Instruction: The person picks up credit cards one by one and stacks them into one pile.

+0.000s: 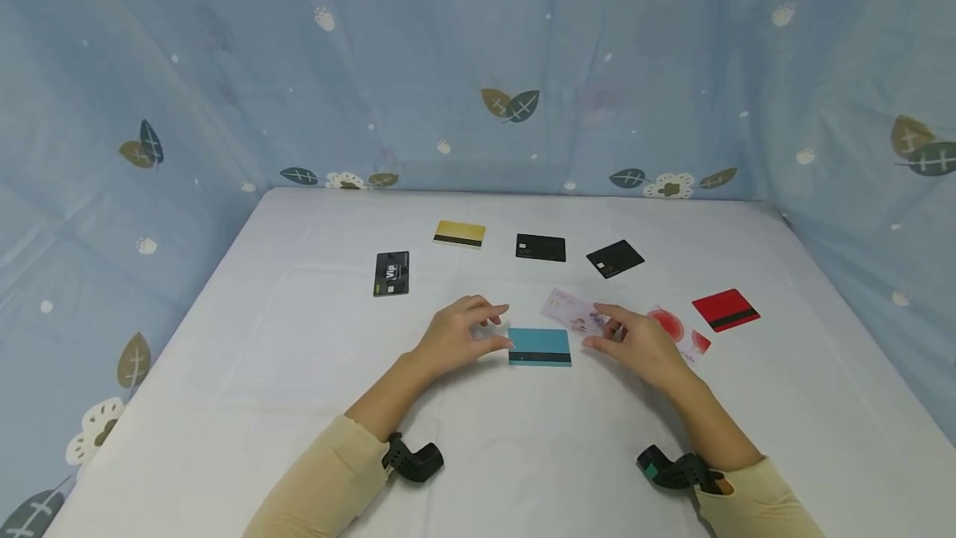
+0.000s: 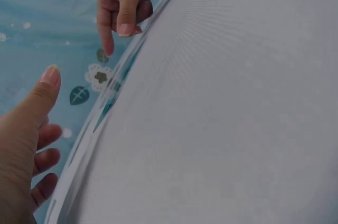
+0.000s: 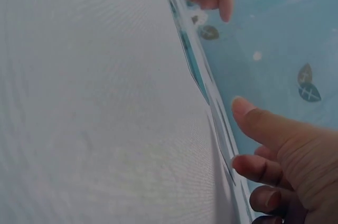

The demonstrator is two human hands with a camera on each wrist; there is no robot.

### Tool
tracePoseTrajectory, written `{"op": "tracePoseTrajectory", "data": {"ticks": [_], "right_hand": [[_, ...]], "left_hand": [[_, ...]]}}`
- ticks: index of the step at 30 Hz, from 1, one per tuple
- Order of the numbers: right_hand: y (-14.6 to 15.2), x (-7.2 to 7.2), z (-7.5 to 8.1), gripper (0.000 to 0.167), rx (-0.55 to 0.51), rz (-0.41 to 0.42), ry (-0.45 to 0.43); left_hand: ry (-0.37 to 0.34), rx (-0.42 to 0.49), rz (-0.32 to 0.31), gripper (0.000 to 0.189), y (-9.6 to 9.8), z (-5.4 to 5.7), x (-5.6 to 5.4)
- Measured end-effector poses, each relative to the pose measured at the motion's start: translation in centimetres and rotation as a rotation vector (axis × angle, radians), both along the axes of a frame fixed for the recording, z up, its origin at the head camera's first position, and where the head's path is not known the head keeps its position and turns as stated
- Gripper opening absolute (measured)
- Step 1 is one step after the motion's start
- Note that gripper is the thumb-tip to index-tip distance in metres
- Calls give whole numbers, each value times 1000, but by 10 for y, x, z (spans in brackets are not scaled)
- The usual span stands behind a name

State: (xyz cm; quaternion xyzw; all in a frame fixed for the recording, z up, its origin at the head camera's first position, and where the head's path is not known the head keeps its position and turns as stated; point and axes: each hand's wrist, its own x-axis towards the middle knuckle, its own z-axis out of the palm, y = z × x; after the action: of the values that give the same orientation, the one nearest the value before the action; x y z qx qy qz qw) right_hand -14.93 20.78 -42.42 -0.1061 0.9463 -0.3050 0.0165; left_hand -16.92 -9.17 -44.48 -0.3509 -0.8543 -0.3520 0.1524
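A blue card [image 1: 539, 338] with a dark stripe lies flat on the white table between the two hands. At its left edge is my left hand [image 1: 461, 332], thumb and forefinger spread; the thumb tip is close to the card, and I cannot tell whether it touches. To the right, my right hand [image 1: 635, 342] hovers with thumb and fingers apart, holding nothing. Its fingers partly cover a pale pink card [image 1: 565, 307]. Behind that hand a white card with red circles [image 1: 667, 324] is partly hidden. The right wrist view shows the right thumb [image 3: 264, 126] and loosely bent fingers with nothing between them.
Farther back on the table [image 1: 284, 339] lie a black Vip card [image 1: 392, 274], a gold card [image 1: 459, 234], a black card [image 1: 541, 247] and a tilted black card [image 1: 615, 259]. A red card [image 1: 726, 310] lies at the right. A blue leaf-patterned curtain [image 1: 418, 65] surrounds the table.
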Motion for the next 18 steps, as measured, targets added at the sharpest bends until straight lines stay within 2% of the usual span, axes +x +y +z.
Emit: {"op": "tracePoseTrajectory", "data": {"ticks": [3,6,10,14,18], "right_hand": [[1,0,0,65,4,-17,-12],[2,0,-1,66,-1,-30,-19],[2,-1,-2,66,-10,-41,-15],[3,-2,-3,66,-11,-51,-15],[3,-2,-3,65,-17,-47,-9]], "left_hand": [[-65,0,0,52,-1,3,-2],[-187,-33,4,56,-2,6,-6],[-327,-156,-13,65,-1,13,-15],[-382,-267,-55,70,5,19,-27],[-419,-332,-105,68,12,25,-41]]}}
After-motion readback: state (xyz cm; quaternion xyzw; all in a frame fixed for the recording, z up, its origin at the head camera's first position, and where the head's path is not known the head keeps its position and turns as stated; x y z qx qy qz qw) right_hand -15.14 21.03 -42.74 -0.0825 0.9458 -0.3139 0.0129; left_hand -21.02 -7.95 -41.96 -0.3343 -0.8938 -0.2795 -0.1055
